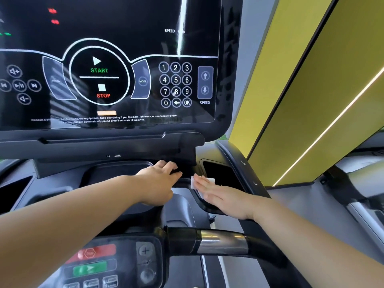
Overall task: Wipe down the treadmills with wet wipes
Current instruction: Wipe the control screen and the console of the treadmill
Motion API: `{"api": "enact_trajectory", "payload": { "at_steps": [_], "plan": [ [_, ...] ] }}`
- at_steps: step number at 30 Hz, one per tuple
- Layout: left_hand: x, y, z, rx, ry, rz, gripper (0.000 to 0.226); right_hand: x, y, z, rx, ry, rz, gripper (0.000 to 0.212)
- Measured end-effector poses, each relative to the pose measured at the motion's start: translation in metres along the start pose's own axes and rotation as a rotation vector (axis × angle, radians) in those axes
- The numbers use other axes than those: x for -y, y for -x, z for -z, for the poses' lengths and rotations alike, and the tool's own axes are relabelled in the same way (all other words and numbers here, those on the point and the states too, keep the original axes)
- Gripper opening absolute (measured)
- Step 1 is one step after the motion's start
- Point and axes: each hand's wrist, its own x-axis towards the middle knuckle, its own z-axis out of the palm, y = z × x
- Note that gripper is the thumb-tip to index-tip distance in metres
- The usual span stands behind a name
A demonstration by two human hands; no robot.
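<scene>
Yellow wall panels (311,84) rise beside my treadmill console (116,65). Right hand (224,199) presses the wet wipe (196,183) flat, fingers outstretched, beside a dark side pocket (220,173); left hand (160,181) rests spread, holding nothing.

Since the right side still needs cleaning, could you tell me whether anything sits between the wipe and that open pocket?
Nothing visible does. The right hand presses the wipe flat on the ledge beside the pocket; the left hand rests apart, further left.
</scene>
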Motion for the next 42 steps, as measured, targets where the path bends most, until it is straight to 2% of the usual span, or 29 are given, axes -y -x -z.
{"api": "enact_trajectory", "payload": {
  "at_steps": [7,12,16,20,28,32,37,42],
  "plan": [
    [-0.001,0.002,-0.002,0.004,-0.025,0.000,0.063,0.035,-0.019,-0.015,-0.100,0.020,-0.183,0.070],
    [-0.003,0.002,-0.001,-0.006,-0.024,0.000,0.064,0.038,0.001,-0.008,-0.012,-0.032,-0.179,0.060],
    [-0.005,0.003,-0.001,-0.008,-0.021,0.010,0.066,0.050,-0.015,0.012,-0.133,-0.138,-0.219,0.051],
    [-0.004,0.003,-0.004,-0.014,-0.021,0.016,0.068,0.049,-0.033,0.014,-0.269,-0.266,-0.243,0.056],
    [-0.006,0.002,-0.002,0.002,-0.037,0.020,0.068,0.026,-0.009,0.004,-0.102,-0.226,-0.216,0.054],
    [-0.007,0.000,0.000,-0.016,-0.022,0.029,0.063,0.037,-0.011,0.013,-0.131,-0.281,-0.211,0.054],
    [-0.014,-0.005,0.001,-0.005,-0.021,-0.051,0.062,0.028,0.001,-0.005,-0.051,-0.090,-0.168,0.057],
    [-0.022,-0.011,0.008,0.042,-0.049,-0.095,0.064,0.026,0.037,-0.010,0.004,-0.016,-0.217,0.055]
  ]
}}
